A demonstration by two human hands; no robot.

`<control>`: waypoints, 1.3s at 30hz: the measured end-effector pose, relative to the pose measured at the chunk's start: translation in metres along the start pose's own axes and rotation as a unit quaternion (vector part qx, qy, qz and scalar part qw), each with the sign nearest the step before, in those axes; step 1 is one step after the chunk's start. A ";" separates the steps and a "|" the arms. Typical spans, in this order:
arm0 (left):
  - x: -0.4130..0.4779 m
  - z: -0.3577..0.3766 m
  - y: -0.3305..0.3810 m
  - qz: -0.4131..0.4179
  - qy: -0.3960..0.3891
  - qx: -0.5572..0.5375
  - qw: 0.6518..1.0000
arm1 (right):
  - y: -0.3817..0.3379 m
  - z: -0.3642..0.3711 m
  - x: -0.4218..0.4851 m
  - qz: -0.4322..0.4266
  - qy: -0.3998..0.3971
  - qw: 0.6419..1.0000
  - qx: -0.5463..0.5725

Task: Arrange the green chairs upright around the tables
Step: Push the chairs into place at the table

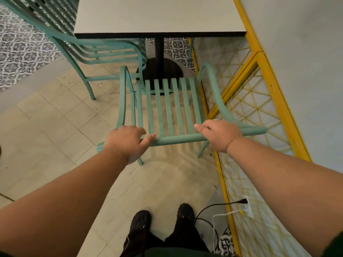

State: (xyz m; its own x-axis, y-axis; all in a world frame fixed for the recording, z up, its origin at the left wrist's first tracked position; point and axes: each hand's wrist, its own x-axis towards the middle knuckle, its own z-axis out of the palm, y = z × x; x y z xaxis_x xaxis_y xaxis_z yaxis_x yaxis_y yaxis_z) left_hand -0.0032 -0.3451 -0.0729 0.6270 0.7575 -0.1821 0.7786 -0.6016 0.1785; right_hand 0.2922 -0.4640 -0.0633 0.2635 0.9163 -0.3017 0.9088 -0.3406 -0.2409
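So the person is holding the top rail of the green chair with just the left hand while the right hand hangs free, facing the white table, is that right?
Not quite. The head view shows both hands on the top rail of the green chair: the left hand grips near its left end and the right hand near its right end. The rest holds: the chair faces the white table.

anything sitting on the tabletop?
No. The table shows a bare pale surface; both hands grip the green chair in front of it.
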 end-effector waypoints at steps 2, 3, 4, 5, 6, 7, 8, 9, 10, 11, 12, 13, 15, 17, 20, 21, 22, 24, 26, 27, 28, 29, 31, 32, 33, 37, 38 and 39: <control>-0.011 0.000 0.000 -0.059 0.077 0.009 0.995 | 0.005 -0.009 -0.003 -0.019 0.042 0.999 0.014; -0.016 0.000 -0.003 -0.095 0.087 0.010 0.992 | 0.008 -0.013 -0.004 -0.034 0.074 0.996 -0.018; -0.019 0.000 -0.005 -0.123 0.070 0.013 0.990 | 0.011 -0.017 -0.003 -0.045 0.094 0.993 -0.053; -0.020 0.002 -0.007 -0.131 0.038 0.027 0.990 | 0.015 -0.021 -0.002 -0.048 0.091 0.992 -0.078; -0.019 0.003 -0.008 -0.124 0.003 0.048 0.991 | 0.017 -0.024 -0.001 -0.044 0.066 0.993 -0.090; -0.016 0.004 -0.009 -0.109 -0.022 0.065 0.992 | 0.019 -0.025 -0.001 -0.033 0.022 0.995 -0.094; -0.011 0.004 -0.008 -0.095 -0.035 0.075 0.992 | 0.020 -0.022 0.000 -0.024 -0.025 0.994 -0.101; -0.007 0.004 -0.008 -0.085 -0.041 0.079 0.992 | 0.021 -0.018 0.000 -0.026 -0.053 0.991 -0.116; -0.003 0.006 -0.007 -0.080 -0.043 0.077 0.993 | 0.022 -0.015 0.000 -0.033 -0.054 0.989 -0.131; 0.001 0.007 -0.009 -0.078 -0.041 0.072 0.994 | 0.022 -0.012 0.001 -0.040 -0.038 0.989 -0.138; 0.003 0.008 -0.012 -0.078 -0.035 0.067 0.994 | 0.021 -0.012 0.003 -0.046 -0.023 0.989 -0.142; 0.005 0.010 -0.015 -0.077 -0.032 0.066 0.994 | 0.022 -0.012 0.006 -0.050 -0.018 0.988 -0.145; 0.007 0.011 -0.015 -0.073 -0.035 0.061 0.995 | 0.025 -0.014 0.009 -0.050 -0.030 0.988 -0.144; 0.010 0.011 -0.010 -0.068 -0.041 0.066 0.995 | 0.029 -0.015 0.011 -0.041 -0.044 0.988 -0.145; 0.018 0.008 -0.002 -0.062 -0.045 0.071 0.994 | 0.037 -0.017 0.017 -0.032 -0.029 0.987 -0.153; 0.023 0.007 0.000 -0.060 -0.046 0.069 0.995 | 0.039 -0.019 0.021 -0.032 -0.021 0.987 -0.154; 0.028 0.005 0.001 -0.057 -0.046 0.068 0.995 | 0.040 -0.021 0.025 -0.033 -0.016 0.987 -0.155; 0.038 0.001 0.000 -0.050 -0.042 0.072 0.995 | 0.042 -0.023 0.033 -0.036 -0.014 0.986 -0.160; 0.048 -0.002 -0.002 -0.044 -0.037 0.076 0.995 | 0.043 -0.023 0.041 -0.036 -0.012 0.985 -0.168; 0.053 -0.003 -0.004 -0.041 -0.033 0.076 0.996 | 0.043 -0.024 0.046 -0.036 -0.012 0.985 -0.170; 0.056 -0.003 -0.005 -0.039 -0.031 0.077 0.996 | 0.044 -0.025 0.049 -0.036 -0.013 0.984 -0.173; 0.061 -0.003 -0.006 -0.035 -0.029 0.079 0.996 | 0.045 -0.026 0.053 -0.036 -0.013 0.984 -0.174; 0.070 -0.005 -0.008 -0.032 -0.024 0.079 0.996 | 0.046 -0.028 0.060 -0.033 -0.008 0.984 -0.172; 0.075 -0.006 -0.009 -0.035 -0.021 0.077 0.996 | 0.047 -0.029 0.065 -0.029 -0.005 0.985 -0.171; 0.080 -0.008 -0.009 -0.038 -0.018 0.076 0.996 | 0.048 -0.031 0.068 -0.027 -0.001 0.985 -0.170; 0.100 -0.013 -0.008 -0.040 -0.008 0.076 0.996 | 0.051 -0.040 0.085 -0.027 0.002 0.984 -0.175; 0.105 -0.014 -0.008 -0.040 -0.005 0.072 0.997 | 0.052 -0.041 0.089 -0.025 0.002 0.984 -0.176; 0.112 -0.014 -0.008 -0.037 -0.003 0.071 0.997 | 0.054 -0.043 0.096 -0.021 0.003 0.984 -0.177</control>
State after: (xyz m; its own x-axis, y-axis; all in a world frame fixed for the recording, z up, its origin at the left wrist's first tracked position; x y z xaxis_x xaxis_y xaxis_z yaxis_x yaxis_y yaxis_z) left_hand 0.0605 -0.2517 -0.0808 0.5676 0.7996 -0.1960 0.8180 -0.5746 0.0248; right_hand 0.3809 -0.3858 -0.0653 0.2243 0.9294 -0.2931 0.9744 -0.2087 0.0841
